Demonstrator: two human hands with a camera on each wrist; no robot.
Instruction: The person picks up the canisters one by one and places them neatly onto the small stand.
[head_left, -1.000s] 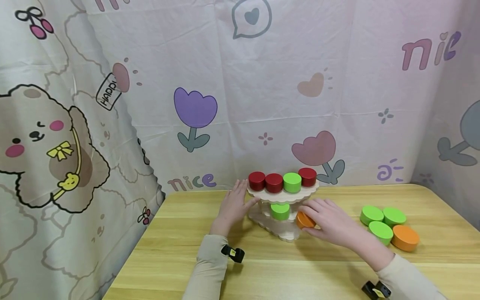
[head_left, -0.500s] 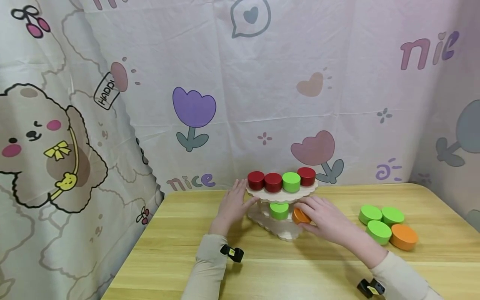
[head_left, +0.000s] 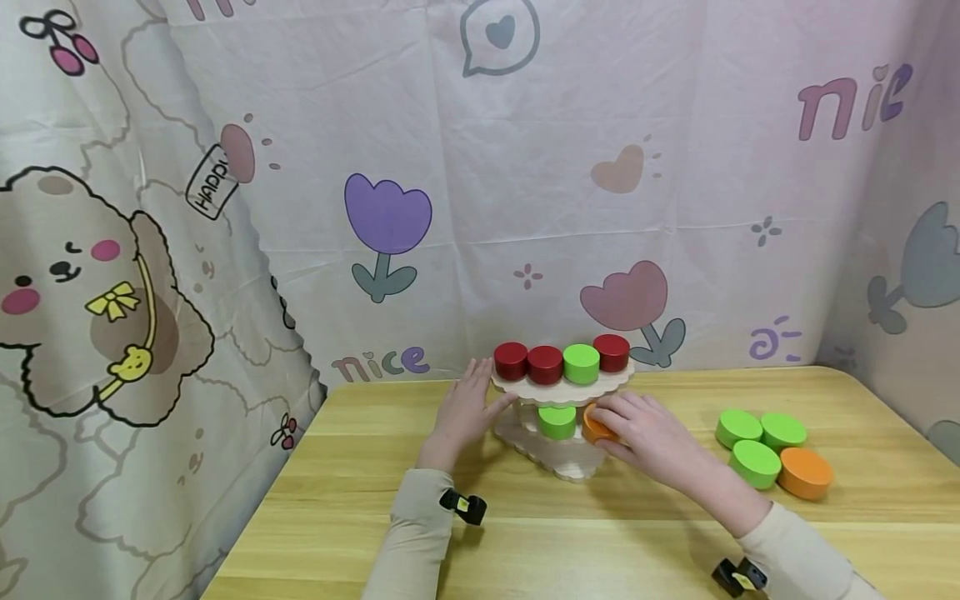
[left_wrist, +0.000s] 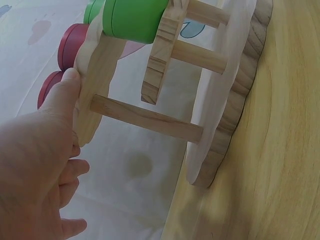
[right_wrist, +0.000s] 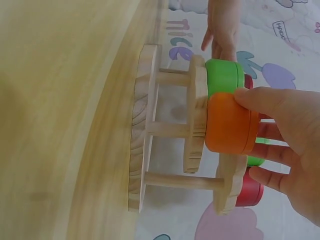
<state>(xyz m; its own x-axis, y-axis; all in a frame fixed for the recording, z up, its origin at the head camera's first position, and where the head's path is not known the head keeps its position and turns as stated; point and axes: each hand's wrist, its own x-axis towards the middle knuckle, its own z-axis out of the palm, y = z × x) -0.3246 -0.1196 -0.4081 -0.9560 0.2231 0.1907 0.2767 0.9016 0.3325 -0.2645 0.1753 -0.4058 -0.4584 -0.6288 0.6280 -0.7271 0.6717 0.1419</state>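
Observation:
A light wooden stand point(head_left: 573, 467) has scalloped tiers joined by posts. My right hand point(head_left: 651, 433) grips an orange round block point(right_wrist: 227, 122) between thumb and fingers, its base against the middle tier point(right_wrist: 196, 120). Beside it on that tier sits a green round block point(head_left: 557, 422). On the top tier point(head_left: 570, 393) are a red block point(head_left: 511, 362), another red block point(head_left: 545, 365), a green block point(head_left: 581, 364) and a red block point(head_left: 612, 353). My left hand point(head_left: 467, 410) rests against the stand's left side, fingers extended, thumb point(left_wrist: 67, 92) touching the top tier's edge.
To the right on the wooden table point(head_left: 360, 500) lie three green round blocks point(head_left: 755, 464) and an orange block point(head_left: 806, 472), grouped together. A printed cloth point(head_left: 465, 192) hangs behind and to the sides of the table.
My right hand has moved slightly left with the orange block, bringing it from the middle tier's right edge onto the tier near the green block. The left hand stays against the stand.

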